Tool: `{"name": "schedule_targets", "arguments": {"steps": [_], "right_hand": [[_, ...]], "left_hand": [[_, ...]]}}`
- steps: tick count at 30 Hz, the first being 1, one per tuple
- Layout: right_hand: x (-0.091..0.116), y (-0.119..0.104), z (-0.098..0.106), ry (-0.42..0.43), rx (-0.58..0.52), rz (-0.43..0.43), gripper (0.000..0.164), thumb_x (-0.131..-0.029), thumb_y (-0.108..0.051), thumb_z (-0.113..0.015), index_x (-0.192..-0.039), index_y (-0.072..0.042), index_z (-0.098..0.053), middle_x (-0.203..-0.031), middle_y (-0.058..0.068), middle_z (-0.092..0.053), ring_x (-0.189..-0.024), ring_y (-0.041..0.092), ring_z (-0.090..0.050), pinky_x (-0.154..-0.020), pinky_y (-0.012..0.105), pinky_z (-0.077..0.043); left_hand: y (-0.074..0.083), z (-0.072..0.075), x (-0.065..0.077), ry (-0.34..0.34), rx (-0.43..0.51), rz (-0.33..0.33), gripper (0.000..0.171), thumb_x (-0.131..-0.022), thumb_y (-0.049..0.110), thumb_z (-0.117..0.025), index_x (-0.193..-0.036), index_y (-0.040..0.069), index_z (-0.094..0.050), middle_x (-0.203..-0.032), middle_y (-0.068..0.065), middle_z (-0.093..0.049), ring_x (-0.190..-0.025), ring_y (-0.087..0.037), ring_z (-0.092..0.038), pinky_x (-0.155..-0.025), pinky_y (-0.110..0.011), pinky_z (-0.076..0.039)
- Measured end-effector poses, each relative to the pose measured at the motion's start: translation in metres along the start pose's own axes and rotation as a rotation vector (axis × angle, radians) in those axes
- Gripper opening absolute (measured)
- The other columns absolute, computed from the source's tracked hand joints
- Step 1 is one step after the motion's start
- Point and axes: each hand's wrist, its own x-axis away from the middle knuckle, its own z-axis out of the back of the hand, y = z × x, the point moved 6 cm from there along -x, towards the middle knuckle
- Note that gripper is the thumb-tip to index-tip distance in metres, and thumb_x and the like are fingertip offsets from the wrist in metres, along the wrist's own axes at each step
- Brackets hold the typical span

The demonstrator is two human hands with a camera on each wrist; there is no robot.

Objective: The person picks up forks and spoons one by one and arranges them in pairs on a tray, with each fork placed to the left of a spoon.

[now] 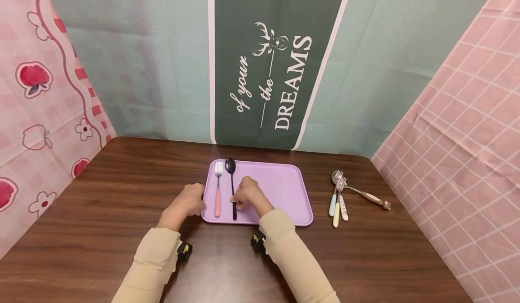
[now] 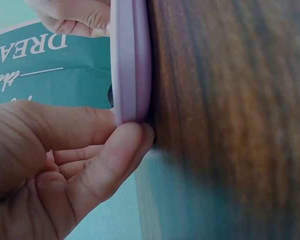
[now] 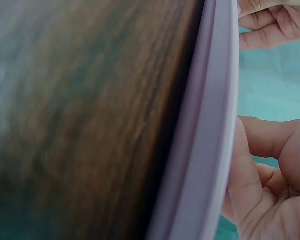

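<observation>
On the table lies a lilac tray (image 1: pixel 280 188) with a pink-handled fork (image 1: pixel 217 199) and a black spoon (image 1: pixel 232 181) side by side at its left. My left hand (image 1: pixel 188 201) pinches the tray's left edge; in the left wrist view, thumb and fingertips meet around the rim (image 2: pixel 130 70). Over the lower part of the black spoon's handle, my right hand (image 1: pixel 248 194) pinches it with curled fingers. The right wrist view shows that hand (image 3: pixel 270 185) behind the tray's raised side (image 3: pixel 205 125), which hides the spoon.
Right of the tray, several utensils lie in a loose pile: a long-handled spoon (image 1: pixel 369 196), a yellow-handled fork (image 1: pixel 336 215) and others with light handles. The brown wooden table (image 1: pixel 219 267) meets a green-and-grey cloth (image 1: pixel 162 90) at the back and pink cloths at both sides.
</observation>
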Motion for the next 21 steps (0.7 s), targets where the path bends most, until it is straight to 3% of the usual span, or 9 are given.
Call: {"name": "schedule_targets", "arguments": {"steps": [10,21], "right_hand": [[0.0006,-0.0071,-0.0039,0.037,0.156,0.010,0.025,-0.071,-0.004,-0.077,-0.058,0.001,-0.056,-0.043,0.006,-0.056,-0.034,0.012,-0.054,-0.038,0.020,-0.047],[-0.0007,-0.0015,-0.0060,-0.003,0.168,-0.020,0.025,-0.073,-0.006,-0.076,-0.063,0.002,-0.054,-0.044,0.005,-0.056,-0.032,0.009,-0.051,-0.042,0.019,-0.047]], "left_hand": [[-0.0010,0.0025,-0.0001,0.003,-0.009,-0.004,0.013,-0.065,-0.010,-0.061,-0.068,0.001,-0.053,-0.053,-0.004,-0.052,-0.044,-0.014,-0.054,-0.043,-0.025,-0.045],[-0.0022,-0.0007,0.0006,-0.009,-0.001,0.008,0.013,-0.067,-0.008,-0.062,-0.068,0.001,-0.054,-0.055,-0.005,-0.053,-0.045,-0.013,-0.055,-0.044,-0.025,-0.045]]}}
